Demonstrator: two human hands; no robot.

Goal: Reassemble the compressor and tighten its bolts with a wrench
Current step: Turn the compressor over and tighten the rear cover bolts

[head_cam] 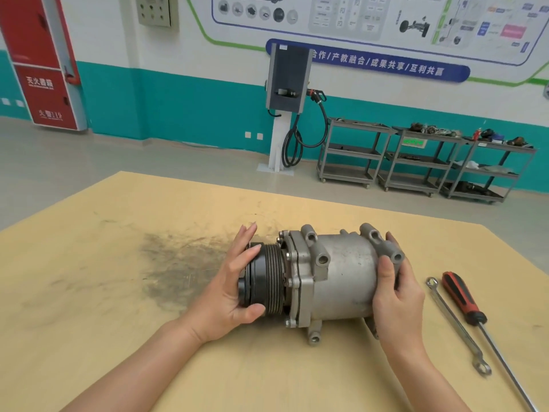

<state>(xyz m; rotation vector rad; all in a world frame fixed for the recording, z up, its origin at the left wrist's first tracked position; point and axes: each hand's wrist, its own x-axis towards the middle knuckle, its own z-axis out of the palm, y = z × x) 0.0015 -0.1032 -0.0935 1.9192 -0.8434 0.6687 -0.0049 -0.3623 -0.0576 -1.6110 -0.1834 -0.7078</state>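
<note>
Compressor (326,281) on its side on table (118,337), between both hands. Left hand (228,292) cups pulley (264,283); right hand (398,295) grips rear end. Wrench (454,322), screwdriver (466,301) just right of right hand.

A: Is the light good?
B: Yes, bright and even, with only soft, short shadows under the compressor (323,278) on the table (118,322).
A: Any blur?
B: Little; the wide lens bends the edges, and the far wall posters look soft.

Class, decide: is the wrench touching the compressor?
Apart. The head view shows bare table between the wrench and the compressor.
</note>
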